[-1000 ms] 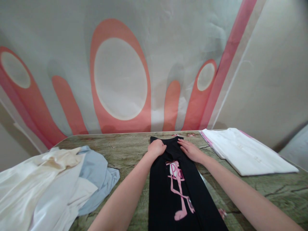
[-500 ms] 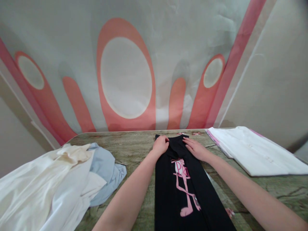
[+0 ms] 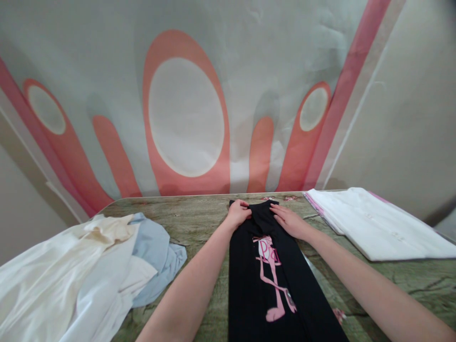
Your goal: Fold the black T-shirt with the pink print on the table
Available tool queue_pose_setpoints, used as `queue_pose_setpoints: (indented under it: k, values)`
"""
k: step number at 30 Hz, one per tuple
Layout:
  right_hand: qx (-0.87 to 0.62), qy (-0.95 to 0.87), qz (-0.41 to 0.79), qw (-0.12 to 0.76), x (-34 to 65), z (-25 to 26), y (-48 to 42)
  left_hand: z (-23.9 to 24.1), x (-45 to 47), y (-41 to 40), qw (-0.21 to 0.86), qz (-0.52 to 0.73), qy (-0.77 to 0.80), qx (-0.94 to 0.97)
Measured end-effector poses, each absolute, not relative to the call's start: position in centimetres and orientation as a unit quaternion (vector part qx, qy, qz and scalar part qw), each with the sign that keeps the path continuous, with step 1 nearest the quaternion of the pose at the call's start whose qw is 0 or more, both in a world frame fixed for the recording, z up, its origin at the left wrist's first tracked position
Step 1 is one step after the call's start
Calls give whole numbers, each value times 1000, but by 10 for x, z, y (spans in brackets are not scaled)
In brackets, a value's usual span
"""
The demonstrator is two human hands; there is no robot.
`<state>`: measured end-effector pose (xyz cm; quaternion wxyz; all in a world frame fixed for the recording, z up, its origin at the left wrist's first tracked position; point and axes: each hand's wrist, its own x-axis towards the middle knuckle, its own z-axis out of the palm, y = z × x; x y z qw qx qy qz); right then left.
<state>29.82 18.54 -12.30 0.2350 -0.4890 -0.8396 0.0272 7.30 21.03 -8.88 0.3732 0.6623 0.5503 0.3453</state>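
Note:
A black T-shirt (image 3: 245, 285) with a pink cartoon figure printed on it lies lengthwise in front of me, its sides folded inward into a long strip. At its far left end my left hand (image 3: 238, 213) has its fingers curled and pinching the cloth beside the neckline. My right hand (image 3: 290, 222) rests on the far right end, fingers stretched out flat over the fabric. Between the two hands the collar area is slightly rumpled. The near end of the shirt runs out of the bottom of the view.
To the left is a loose heap of cream and white clothes (image 3: 67, 266), with a light blue garment (image 3: 153, 256) at its right side. Folded white clothes (image 3: 374, 223) are stacked at the right. The wood-patterned table (image 3: 199, 213) ends at a patterned wall (image 3: 185, 114).
My left fingers have shifted slightly right at the collar, and the cloth between my hands lies a little differently. My right hand stays almost where it was.

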Motion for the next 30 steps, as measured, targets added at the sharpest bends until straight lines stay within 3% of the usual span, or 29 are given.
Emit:
queue_pose_setpoints:
  k: [16, 23, 30]
  values:
    - [-488, -841, 17, 234, 299, -124, 186, -92, 69, 217, 335, 390, 542, 665]
    - [-481, -843, 2, 242, 288, -106, 173, -93, 69, 213, 230, 392, 534, 713]
    - [-468, -872, 61, 125, 273, -98, 159, -81, 53, 218, 108, 368, 495, 780]
